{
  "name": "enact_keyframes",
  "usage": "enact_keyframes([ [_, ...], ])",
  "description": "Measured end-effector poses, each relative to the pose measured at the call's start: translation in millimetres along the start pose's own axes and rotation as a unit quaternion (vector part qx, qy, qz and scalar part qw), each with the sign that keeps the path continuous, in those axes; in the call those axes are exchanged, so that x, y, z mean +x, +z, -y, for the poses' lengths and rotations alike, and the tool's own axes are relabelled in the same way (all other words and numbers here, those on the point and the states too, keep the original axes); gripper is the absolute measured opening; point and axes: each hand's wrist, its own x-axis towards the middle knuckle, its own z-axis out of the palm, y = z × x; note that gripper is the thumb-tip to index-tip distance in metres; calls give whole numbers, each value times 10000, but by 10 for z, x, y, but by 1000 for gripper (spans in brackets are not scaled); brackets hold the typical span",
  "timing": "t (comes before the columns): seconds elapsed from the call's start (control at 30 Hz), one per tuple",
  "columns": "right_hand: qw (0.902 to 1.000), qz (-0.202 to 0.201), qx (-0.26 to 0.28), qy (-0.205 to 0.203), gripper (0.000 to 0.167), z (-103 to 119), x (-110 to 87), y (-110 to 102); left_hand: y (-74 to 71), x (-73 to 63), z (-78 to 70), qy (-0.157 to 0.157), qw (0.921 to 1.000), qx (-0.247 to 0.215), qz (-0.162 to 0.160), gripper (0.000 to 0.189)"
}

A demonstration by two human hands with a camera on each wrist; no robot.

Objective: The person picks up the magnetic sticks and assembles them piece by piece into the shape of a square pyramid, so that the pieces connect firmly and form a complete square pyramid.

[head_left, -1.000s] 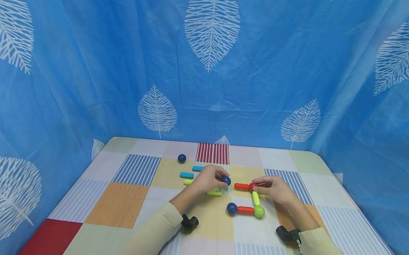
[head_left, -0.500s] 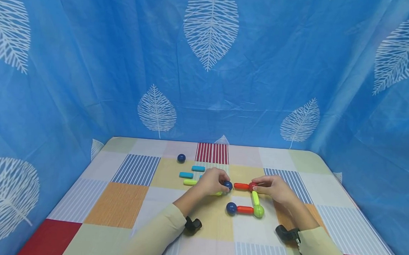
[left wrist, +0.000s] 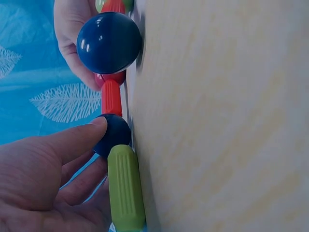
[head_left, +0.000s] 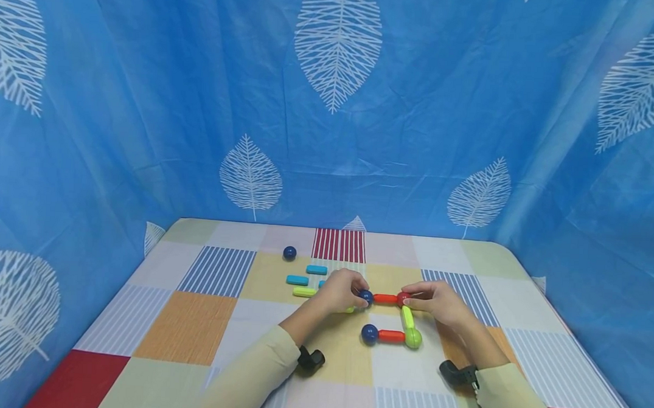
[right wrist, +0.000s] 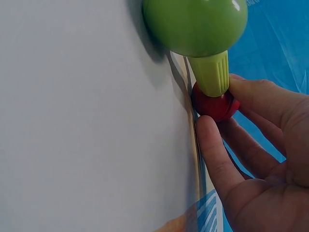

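Note:
My left hand [head_left: 338,291] pinches a dark blue ball [left wrist: 115,134] between thumb and fingers. That ball meets the left end of a red rod [head_left: 385,298]. At the rod's other end a red ball [right wrist: 215,103] is held by the thumb and fingers of my right hand [head_left: 439,301]. From the red ball a yellow-green rod [head_left: 407,317] runs toward me to a green ball [head_left: 413,338]. A second red rod [head_left: 391,336] joins the green ball to another blue ball [head_left: 369,333]. The chain lies on the table as a sideways U.
Left of my left hand lie blue rods [head_left: 297,280] and a yellow-green rod [head_left: 304,292]; another yellow-green rod [left wrist: 126,188] sits close beside that hand. A loose blue ball [head_left: 289,253] rests farther back. A blue leaf-print curtain [head_left: 328,167] surrounds the patchwork-covered table [head_left: 184,325].
My left hand has moved slightly right with its blue ball, closing the gap to the red rod, and the two now meet. The right hand has stayed on the red ball.

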Motion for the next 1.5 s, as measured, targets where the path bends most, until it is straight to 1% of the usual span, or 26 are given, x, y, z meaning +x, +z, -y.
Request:
enact_keyframes([
  [0.27, 9999, 12, 45, -104, 37, -17, -5, 3, 2, 5, -6, -6, 10000, -44, 54, 24],
  [0.37, 10000, -21, 97, -13, 36, -23, -4, 2, 4, 4, -12, -11, 9999, -95, 76, 25],
  [0.47, 9999, -63, 103, 74, 36, -26, -1, 0, -9, -8, -11, 32, 9999, -102, 85, 29],
  [0.6, 9998, -84, 104, 140, 36, -28, 4, 4, -53, -69, 7, 26, 10000, 36, 27, 35],
  [0.73, 9997, -92, 140, 170, 37, -28, 3, 10, -129, -161, 27, -79, 9994, 339, -38, 28],
  [0.8, 9997, -102, 145, 167, 37, -23, -3, 11, -167, -207, 28, -90, 9985, 548, 40, 25],
  [0.9, 9997, -104, 155, 169, 36, -18, -14, 4, -205, -258, 24, 16, 9947, 998, 258, 23],
  [1.0, 9997, -110, 165, 139, 36, -16, -21, 0, -213, -294, 17, 73, 9890, 1394, 491, 26],
  [1.07, 9998, -84, 164, 96, 35, -16, -23, -4, -215, -309, 2, 91, 9861, 1545, 607, 29],
  [1.13, 9998, -75, 144, 83, 34, -19, -21, -3, -215, -323, -13, 77, 9844, 1606, 709, 34],
  [1.23, 9999, -45, 99, 85, 33, -23, -19, 1, -221, -338, -36, 138, 9823, 1692, 788, 38],
  [1.37, 9999, -25, 51, 121, 33, -20, -21, -2, -230, -350, -52, 150, 9809, 1723, 890, 38],
  [1.43, 9999, -29, 61, 135, 33, -17, -22, -8, -229, -350, -41, 162, 9821, 1627, 935, 37],
  [1.5, 9999, -24, 85, 139, 33, -18, -22, -17, -226, -350, -12, 158, 9864, 1314, 973, 36],
])
